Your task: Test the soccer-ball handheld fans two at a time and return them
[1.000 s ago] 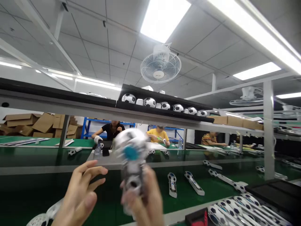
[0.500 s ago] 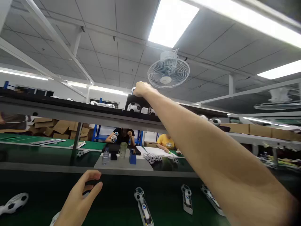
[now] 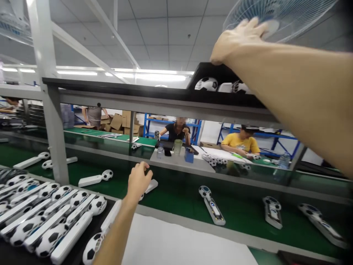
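Overhead, right hand point(image 3: 238, 42) hovering by black shelf-top tray point(image 3: 202, 69) of white football-patterned shells point(image 3: 208, 84); cannot tell grip. Left hand point(image 3: 138, 180) hanging empty, fingers half-curled, above green worktop point(image 3: 178, 195). White football-headed handles point(image 3: 73, 235) lying rowed lower left, seemingly assembled; three open-faced handles point(image 3: 214, 211) lying exposed, seemingly unfinished.

Three open-shelled football-headed units point(image 3: 215, 209) lie between four and five o'clock. Three white-handled football-headed units point(image 3: 91, 180) lie between eight and nine; a fourth, partly hidden by the left hand point(image 3: 139, 182), is at seven. The overlapping units point(image 3: 73, 235) at eight cannot be counted surely. Two football shells point(image 3: 208, 84) and one white block point(image 3: 225, 87) show between one and two. Two fans point(image 3: 309, 18): ten and two. Four co-workers point(image 3: 239, 141): two at nine, one near centre, one at three. One white sheet point(image 3: 171, 243): six.
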The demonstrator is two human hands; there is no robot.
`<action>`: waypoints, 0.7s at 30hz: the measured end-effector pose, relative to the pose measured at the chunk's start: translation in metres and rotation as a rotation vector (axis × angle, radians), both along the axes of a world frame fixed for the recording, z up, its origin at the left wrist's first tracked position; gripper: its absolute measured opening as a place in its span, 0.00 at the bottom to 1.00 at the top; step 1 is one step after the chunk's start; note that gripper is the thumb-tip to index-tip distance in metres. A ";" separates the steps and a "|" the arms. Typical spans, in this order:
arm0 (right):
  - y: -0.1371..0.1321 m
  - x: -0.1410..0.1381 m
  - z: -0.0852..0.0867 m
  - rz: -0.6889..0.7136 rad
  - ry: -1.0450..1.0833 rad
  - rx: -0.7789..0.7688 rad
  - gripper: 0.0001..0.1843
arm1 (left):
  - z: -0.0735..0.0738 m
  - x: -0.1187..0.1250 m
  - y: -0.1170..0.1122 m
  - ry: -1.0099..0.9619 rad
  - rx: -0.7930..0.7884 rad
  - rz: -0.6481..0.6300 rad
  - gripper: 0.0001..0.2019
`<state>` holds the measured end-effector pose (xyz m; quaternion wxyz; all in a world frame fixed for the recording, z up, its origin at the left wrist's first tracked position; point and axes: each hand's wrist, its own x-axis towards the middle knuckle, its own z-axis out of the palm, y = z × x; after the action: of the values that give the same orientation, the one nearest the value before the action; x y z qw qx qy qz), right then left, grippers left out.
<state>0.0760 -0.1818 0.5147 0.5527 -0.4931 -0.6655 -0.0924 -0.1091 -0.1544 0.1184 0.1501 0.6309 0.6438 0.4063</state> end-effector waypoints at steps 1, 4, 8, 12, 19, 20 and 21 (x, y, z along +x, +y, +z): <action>-0.006 -0.004 -0.011 -0.068 -0.033 0.152 0.15 | -0.012 0.004 0.007 0.057 -0.065 0.047 0.14; -0.034 -0.021 -0.070 -0.221 -0.235 0.775 0.20 | -0.050 0.015 0.018 0.179 -0.272 0.144 0.20; -0.067 -0.024 -0.201 0.184 -0.113 0.763 0.06 | -0.079 0.017 0.021 0.220 -0.403 0.138 0.18; -0.051 -0.001 -0.330 0.336 0.017 0.196 0.06 | -0.059 0.012 0.017 0.173 -0.318 0.031 0.15; -0.009 0.023 -0.398 0.398 -0.093 -0.360 0.27 | 0.016 0.014 -0.026 -0.147 -0.051 -0.286 0.22; -0.011 0.025 -0.394 0.419 -0.073 -0.415 0.23 | 0.023 0.016 -0.032 -0.189 -0.047 -0.336 0.27; -0.014 0.028 -0.390 0.442 -0.027 -0.473 0.21 | 0.029 0.019 -0.036 -0.218 -0.051 -0.382 0.32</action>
<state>0.1037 -0.1962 0.1250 0.4206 -0.4501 -0.7668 0.1802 -0.0905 -0.1902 0.1475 0.3090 0.6895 0.5027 0.4200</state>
